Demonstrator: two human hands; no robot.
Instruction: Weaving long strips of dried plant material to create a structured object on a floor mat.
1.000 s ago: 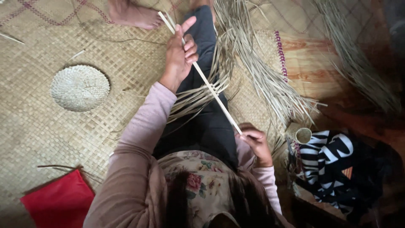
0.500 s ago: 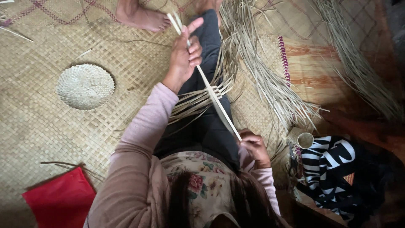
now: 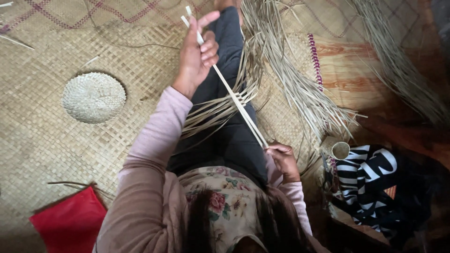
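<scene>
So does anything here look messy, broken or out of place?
Nothing looks broken. Loose dry strips lie fanned unevenly over the woven mat. The left hand and right hand hold a pale strip taut.

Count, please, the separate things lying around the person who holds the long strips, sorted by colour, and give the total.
Pale straw, round woven piece: 1
Pale straw, small roll with a hollow middle: 1
Red cloth: 1
Black and white striped cloth: 1
Total: 4
The loose strips in the heap are too many to count; left hand and right hand hold a long pale pair.
</scene>
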